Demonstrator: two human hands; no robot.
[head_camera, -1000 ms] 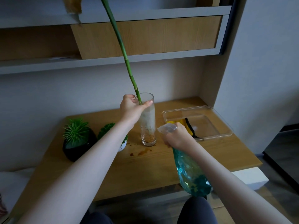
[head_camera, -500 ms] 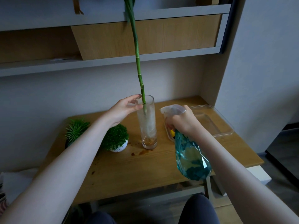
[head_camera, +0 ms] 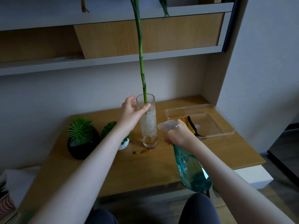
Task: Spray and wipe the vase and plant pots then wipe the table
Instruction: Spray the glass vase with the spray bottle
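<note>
Vase steadied, spray bottle aimed
Left hand wraps the glass rim — right hand grips the bottle's neck above the surface.

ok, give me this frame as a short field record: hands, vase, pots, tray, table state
left hand: grips the glass vase near its rim
right hand: holds the teal spray bottle, nozzle toward the vase
vase: upright on the table, green stalk standing in it, brownish residue at the bottom
pots: black pot and white pot, left of the vase
tray: clear tray, right of the vase, a yellow item inside
table state: brown stains by the vase base
</note>
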